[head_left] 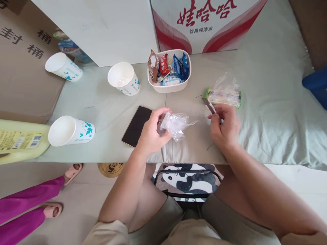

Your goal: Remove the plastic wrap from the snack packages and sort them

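Note:
My left hand (155,132) is closed around a crumpled clear plastic bag (176,125), held just above the cloth. A dark phone (136,126) lies flat beside that hand, partly covered by it. In my right hand (226,126) is a small knife (209,105), its flat grey blade pointing up and left; the fingers hide most of its handle. Right behind this hand lies a green-edged snack packet (223,96), with loose clear plastic film (226,83) on top. Short dark strands (209,147) rest on the cloth nearby.
A white tub (168,89) of wrapped snacks stands in front of a water carton (204,27). Paper cups (131,83) stand or lean at the left, near a yellow jug (22,139). Another person's legs (33,194) show below the table edge.

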### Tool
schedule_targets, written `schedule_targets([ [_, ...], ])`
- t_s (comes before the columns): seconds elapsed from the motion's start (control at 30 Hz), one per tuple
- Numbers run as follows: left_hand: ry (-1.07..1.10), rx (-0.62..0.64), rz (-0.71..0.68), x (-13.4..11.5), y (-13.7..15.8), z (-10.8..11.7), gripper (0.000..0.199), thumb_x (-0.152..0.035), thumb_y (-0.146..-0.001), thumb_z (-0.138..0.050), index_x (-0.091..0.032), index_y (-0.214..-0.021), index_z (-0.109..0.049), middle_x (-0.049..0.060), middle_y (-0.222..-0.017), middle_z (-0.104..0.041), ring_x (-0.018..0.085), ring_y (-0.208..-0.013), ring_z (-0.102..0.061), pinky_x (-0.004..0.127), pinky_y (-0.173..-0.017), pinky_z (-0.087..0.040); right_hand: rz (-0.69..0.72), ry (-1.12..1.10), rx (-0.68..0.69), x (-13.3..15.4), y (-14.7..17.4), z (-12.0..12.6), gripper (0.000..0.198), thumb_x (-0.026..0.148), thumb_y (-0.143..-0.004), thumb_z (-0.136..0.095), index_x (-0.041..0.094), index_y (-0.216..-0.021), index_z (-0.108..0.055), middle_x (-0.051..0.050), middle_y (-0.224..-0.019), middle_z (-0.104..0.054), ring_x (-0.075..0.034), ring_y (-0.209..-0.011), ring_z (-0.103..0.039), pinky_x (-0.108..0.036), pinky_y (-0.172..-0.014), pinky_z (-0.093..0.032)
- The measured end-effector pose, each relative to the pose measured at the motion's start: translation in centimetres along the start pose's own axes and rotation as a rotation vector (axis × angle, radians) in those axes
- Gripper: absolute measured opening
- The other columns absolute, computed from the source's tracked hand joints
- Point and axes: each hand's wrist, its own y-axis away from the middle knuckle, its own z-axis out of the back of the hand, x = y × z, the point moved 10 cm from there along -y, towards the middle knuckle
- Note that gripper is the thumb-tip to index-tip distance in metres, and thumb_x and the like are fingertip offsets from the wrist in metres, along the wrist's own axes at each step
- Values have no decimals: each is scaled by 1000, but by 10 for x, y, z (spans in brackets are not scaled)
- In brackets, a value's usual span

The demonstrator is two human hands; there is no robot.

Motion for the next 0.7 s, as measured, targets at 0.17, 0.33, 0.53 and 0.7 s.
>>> schedule_targets([
  [0.17, -149, -37, -32, 6, -1, 1, 39, -6, -81, -59, -23, -115, -65, 10, -137, -59, 24, -127, -61, 42, -107, -54, 5, -5, 57, 4, -1, -10, 20, 19, -92, -48, 24, -109, -57, -5, -81, -72, -21, -68, -66, -34, -64, -53],
  [0.33, -160, 26, -70, 1, -1, -13, 15, -21, -90, -63, -21, -101, -73, 9, -135, -60, 25, -124, -63, 45, -108, -53, 31, 2, 61, 12, 0, -15, 19, 19, -91, -49, 25, -107, -58, -3, -81, -72, -20, -67, -64, -33, -64, -52],
  [0.53, -255, -16, -90, -6, -3, -25, 13, -7, -83, -66, -19, -86, -68, 10, -130, -63, 23, -123, -64, 40, -106, -54, 76, -64, 41, 34, 4, -19, 19, 18, -92, -49, 26, -107, -58, -3, -86, -73, -19, -71, -68, -32, -65, -54],
  [0.7, -314, -29, -149, -12, -4, -33, 19, -5, -84, -62, -20, -95, -63, 10, -128, -66, 21, -122, -63, 39, -106, -53, 121, -213, -49, 47, 12, -11, 19, 17, -96, -48, 26, -111, -55, -5, -98, -73, -19, -83, -72, -33, -69, -56],
])
